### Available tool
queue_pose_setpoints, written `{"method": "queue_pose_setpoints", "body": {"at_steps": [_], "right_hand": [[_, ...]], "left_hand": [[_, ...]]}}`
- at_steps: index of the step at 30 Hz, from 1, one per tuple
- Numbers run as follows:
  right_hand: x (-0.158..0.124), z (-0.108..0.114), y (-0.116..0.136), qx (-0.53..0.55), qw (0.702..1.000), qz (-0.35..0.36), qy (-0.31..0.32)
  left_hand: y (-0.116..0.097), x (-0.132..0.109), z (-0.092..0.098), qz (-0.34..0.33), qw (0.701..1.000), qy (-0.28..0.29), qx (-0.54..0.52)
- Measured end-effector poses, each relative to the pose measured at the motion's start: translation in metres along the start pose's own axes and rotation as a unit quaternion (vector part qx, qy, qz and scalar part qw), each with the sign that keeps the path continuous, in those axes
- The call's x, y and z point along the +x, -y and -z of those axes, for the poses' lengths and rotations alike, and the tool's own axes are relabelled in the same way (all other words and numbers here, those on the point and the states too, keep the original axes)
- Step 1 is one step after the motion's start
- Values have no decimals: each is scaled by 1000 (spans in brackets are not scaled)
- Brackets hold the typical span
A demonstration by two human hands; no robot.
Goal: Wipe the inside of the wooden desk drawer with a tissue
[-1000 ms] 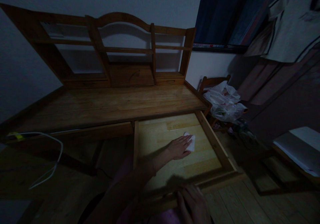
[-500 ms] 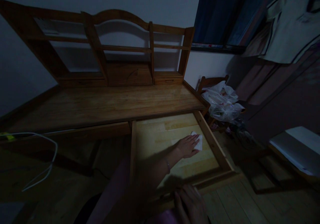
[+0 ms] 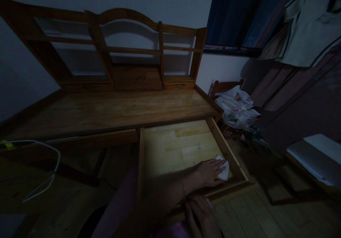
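A pulled-out wooden drawer (image 3: pixel 183 142) extends from beneath the desk top. Reaching across it from the lower left, my left hand (image 3: pixel 211 172) presses a white cloth (image 3: pixel 223 170) onto the drawer floor near the right front corner. Its fingers are stretched over the cloth, and a thin bracelet shows at the wrist. My right hand (image 3: pixel 204 215) is at the bottom of the view, its fingers bent over the drawer's front edge. Small dark marks show on the drawer floor above my left hand.
The desk (image 3: pixel 128 105) carries a shelf unit (image 3: pixel 137 76). A white cable (image 3: pixel 57 156) loops at the left. Plastic bags (image 3: pixel 236 105) sit on a chair to the right. Farther right are a pale flat object (image 3: pixel 317 156) on a stand and a hanging white shirt (image 3: pixel 311 28).
My left hand has slid the cloth right and toward the drawer's front corner, uncovering the marks on the drawer floor. My right hand has stayed at the front edge.
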State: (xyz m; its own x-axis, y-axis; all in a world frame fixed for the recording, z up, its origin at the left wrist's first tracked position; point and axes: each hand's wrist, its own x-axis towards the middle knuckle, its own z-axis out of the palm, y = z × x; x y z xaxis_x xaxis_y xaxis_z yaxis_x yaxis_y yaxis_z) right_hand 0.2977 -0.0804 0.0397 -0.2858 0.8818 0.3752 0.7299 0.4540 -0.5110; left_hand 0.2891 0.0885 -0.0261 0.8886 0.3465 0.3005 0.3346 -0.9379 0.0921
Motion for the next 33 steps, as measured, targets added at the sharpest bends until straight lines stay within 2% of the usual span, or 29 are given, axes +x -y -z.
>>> {"method": "queue_pose_setpoints", "body": {"at_steps": [6, 15, 20, 27, 33], "right_hand": [[1, -3, -2, 2, 1000, 4, 10], [-4, -7, -6, -20, 1000, 14, 7], [-3, -7, -6, -24, 1000, 10, 12], [1, -1, 0, -23, 999, 14, -21], [3, 1, 0, -19, 1000, 10, -21]], "left_hand": [[-8, 1, 7, -33, 999, 2, -12], [-9, 17, -3, -37, 999, 18, -24], [-9, 14, 2, -42, 998, 25, -36], [5, -7, 20, -93, 990, 80, -76], [25, -53, 56, -126, 973, 158, -108]]}}
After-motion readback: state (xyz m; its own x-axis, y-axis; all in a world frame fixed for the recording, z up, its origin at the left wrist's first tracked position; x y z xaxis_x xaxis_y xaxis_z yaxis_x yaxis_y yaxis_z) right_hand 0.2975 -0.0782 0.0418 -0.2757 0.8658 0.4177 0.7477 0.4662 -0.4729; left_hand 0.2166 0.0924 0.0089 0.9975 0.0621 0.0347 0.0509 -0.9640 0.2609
